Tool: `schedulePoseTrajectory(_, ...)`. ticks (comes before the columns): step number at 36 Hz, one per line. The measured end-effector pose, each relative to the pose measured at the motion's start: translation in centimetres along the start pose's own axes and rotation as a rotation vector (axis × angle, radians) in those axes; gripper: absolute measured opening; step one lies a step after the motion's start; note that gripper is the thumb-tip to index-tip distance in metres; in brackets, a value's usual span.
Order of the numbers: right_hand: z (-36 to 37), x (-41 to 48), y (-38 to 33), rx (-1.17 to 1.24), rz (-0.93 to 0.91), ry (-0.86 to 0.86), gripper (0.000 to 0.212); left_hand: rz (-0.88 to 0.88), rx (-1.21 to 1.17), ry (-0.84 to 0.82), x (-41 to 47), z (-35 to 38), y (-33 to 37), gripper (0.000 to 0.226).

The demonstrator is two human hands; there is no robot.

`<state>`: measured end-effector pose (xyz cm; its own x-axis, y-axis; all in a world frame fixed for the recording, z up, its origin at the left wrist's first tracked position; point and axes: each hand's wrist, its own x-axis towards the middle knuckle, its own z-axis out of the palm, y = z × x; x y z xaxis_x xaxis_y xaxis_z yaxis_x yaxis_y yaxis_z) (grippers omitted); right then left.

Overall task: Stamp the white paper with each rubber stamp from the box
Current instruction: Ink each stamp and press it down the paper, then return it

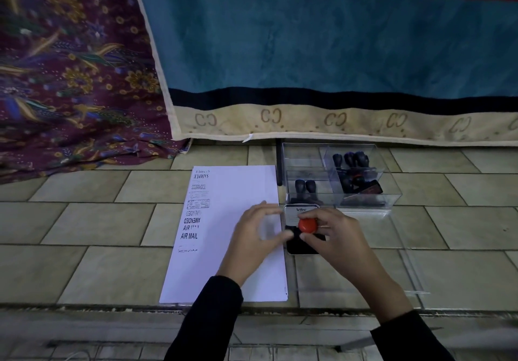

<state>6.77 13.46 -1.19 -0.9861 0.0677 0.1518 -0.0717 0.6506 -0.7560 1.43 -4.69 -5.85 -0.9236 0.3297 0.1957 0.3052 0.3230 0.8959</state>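
Fingers of the right hand (333,231) pinched the red knob of a rubber stamp (307,225), holding it down over the black ink pad (301,245), whose raised lid read "Artline". Beside it, the left hand (259,233) lay spread and empty on the white paper (241,192), thumb touching the pad's edge. Printed marks, among them "AIR MAIL" and "AMENDED", ran down the sheet's left side. Beyond the pad stood the clear box (340,177), holding dark-handled stamps in its compartments, on a tiled floor (112,220).
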Motion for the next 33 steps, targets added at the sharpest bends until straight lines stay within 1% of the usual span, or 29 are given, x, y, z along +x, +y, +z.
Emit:
schedulePoseTrajectory(2, -0.2, -0.1, -0.1, -0.011, -0.005, -0.007, 0.033, -0.03, -0.196, 0.122, 0.0, -1.7, 0.6, 0.025)
schedulePoseTrajectory(4, -0.4, -0.1, -0.4, -0.013, -0.019, -0.002, 0.031, -0.067, -0.34, 0.228, 0.0, -4.1, 0.8, 0.019)
schedulePoseTrajectory(5, -0.4, -0.1, -0.7, -0.001, -0.034, 0.005, 0.03, -0.071, -0.355, 0.284, -0.1, -5.6, 0.5, 0.019)
schedulePoseTrajectory(7, -0.2, 0.1, -1.8, 0.047, -0.06, 0.005, 0.03, -0.069, -0.311, 0.378, -0.3, -8.6, -0.6, 0.021)
schedulePoseTrajectory(10, 1.2, 0.7, -4.0, 0.077, -0.083, -0.048, 0.036, -0.102, -0.169, 0.475, -1.0, -12.8, -3.6, 0.023)
schedulePoseTrajectory(12, 2.9, 1.1, -5.6, 0.101, -0.109, -0.117, 0.04, -0.123, 0.037, 0.441, -1.4, -15.0, -6.0, 0.028)
schedulePoseTrajectory(16, 7.1, 1.6, -8.5, 0.094, -0.216, -0.241, 0.037, -0.117, 0.464, 0.235, -1.5, -17.1, -9.6, 0.024)
schedulePoseTrajectory(18, 9.0, 1.8, -9.4, 0.067, -0.253, -0.286, 0.036, -0.127, 0.579, 0.165, -1.5, -17.0, -10.0, 0.028)
schedulePoseTrajectory(20, 10.5, 2.0, -10.1, 0.038, -0.277, -0.314, 0.036, -0.151, 0.636, 0.146, -1.6, -16.6, -9.9, 0.027)
schedulePoseTrajectory(24, 12.5, 2.5, -10.8, -0.008, -0.301, -0.349, 0.036, -0.143, 0.637, 0.175, -1.9, -16.3, -9.6, 0.031)
schedulePoseTrajectory(27, 13.2, 2.6, -11.1, -0.016, -0.298, -0.374, 0.035, -0.141, 0.644, 0.194, -1.8, -16.2, -9.7, 0.022)
schedulePoseTrajectory(30, 13.7, 2.6, -11.2, -0.028, -0.302, -0.382, 0.033, -0.128, 0.649, 0.198, -1.7, -16.2, -9.9, 0.022)
schedulePoseTrajectory(31, 13.9, 2.6, -11.2, -0.039, -0.305, -0.384, 0.033, -0.128, 0.645, 0.198, -1.7, -16.3, -9.9, 0.024)
schedulePoseTrajectory(33, 14.1, 2.6, -11.2, -0.059, -0.31, -0.386, 0.032, -0.136, 0.632, 0.2, -1.7, -16.3, -9.8, 0.035)
